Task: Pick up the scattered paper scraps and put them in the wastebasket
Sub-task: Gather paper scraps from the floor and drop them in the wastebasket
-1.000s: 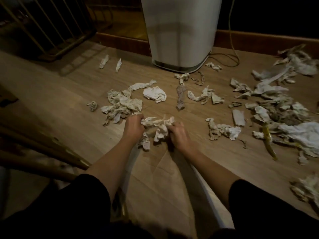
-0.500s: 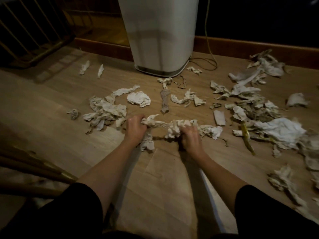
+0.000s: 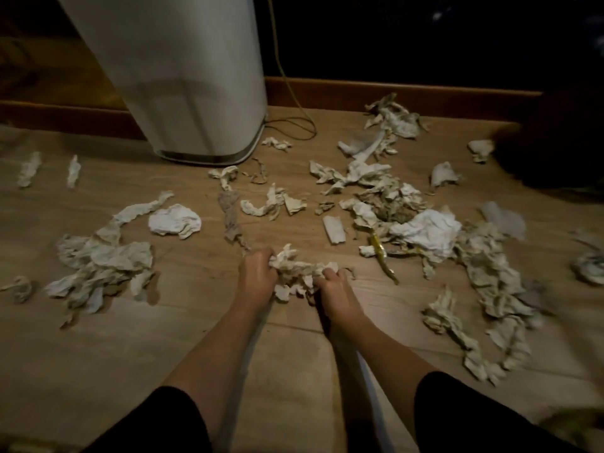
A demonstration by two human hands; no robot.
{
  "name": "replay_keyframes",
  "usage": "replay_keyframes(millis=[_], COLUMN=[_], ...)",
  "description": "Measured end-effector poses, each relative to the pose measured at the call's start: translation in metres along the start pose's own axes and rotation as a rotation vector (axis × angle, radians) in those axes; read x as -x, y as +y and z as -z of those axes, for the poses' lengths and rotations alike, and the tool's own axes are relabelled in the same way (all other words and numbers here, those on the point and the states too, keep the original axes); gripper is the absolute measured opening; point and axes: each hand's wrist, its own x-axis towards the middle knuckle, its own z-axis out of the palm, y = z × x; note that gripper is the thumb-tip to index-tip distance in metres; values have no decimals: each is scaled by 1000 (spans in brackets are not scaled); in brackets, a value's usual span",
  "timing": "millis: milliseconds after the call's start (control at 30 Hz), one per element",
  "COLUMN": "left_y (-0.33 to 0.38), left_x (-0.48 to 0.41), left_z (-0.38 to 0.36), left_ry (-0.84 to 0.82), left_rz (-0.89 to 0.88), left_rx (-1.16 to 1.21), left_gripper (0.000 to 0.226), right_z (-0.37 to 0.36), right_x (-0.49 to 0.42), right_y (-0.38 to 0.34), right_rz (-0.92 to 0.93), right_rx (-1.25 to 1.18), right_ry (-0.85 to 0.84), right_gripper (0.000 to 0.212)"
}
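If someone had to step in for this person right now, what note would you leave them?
Hands: left hand and right hand both grip one bundle of scraps, low over the floor.
Other scraps: a left pile, a crumpled white piece, a big right heap and a near-right trail.
Done: only this bundle is gathered.
Left: lift it, bin it, then collect the rest. No wastebasket is plainly in view. The tall white unit has a cord, so it is probably not one.
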Motion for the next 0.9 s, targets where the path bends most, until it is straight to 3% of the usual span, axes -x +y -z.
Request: replay_keyframes(millis=[233, 500, 633, 900], left_y=[127, 367, 473, 615], left_x=[25, -7, -33, -137], left_z=[26, 124, 166, 134], left_ry=[-139, -303, -382, -474], left_rz=[-14, -167, -250, -474], left_rx=[55, 42, 33, 59], left_gripper=[25, 38, 26, 28], right_z=[126, 347, 453, 572], right_x=[40, 65, 51, -20], right_y=[31, 42, 52, 146], right_rz=[-196, -504, -594, -715], right_rx=[-21, -72, -88, -39], right_ry=[47, 232, 296, 426], right_gripper=[25, 24, 22, 10])
